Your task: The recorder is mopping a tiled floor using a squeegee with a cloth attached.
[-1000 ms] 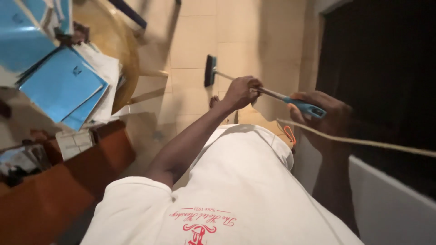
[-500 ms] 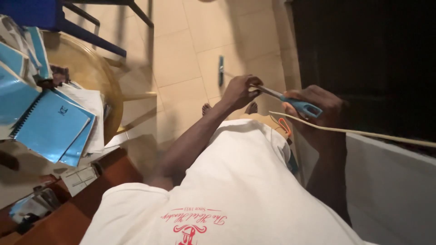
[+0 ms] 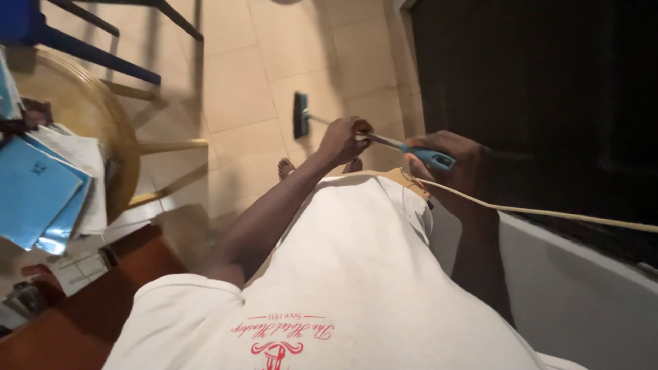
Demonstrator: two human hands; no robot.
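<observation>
I look down over my white shirt at a long-handled broom. Its dark head [image 3: 300, 115] rests on the beige tiled floor [image 3: 240, 82] ahead of my bare feet [image 3: 286, 166]. My left hand [image 3: 344, 139] grips the metal shaft partway down. My right hand [image 3: 449, 164] closes around the blue grip [image 3: 428, 157] at the handle's top end. Both arms reach forward over my body.
A round glass table [image 3: 103, 116] at left carries blue notebooks [image 3: 34, 192] and papers. A blue chair [image 3: 89, 41] stands beyond it. A dark doorway [image 3: 534, 89] fills the right side. A pale cord [image 3: 548, 214] runs across to the right. Brown furniture [image 3: 62, 329] sits lower left.
The broom head has swung back out across the tiles, turning broadside again. Both hands stayed on the handle. My view has shifted so the table and notebooks slid further left.
</observation>
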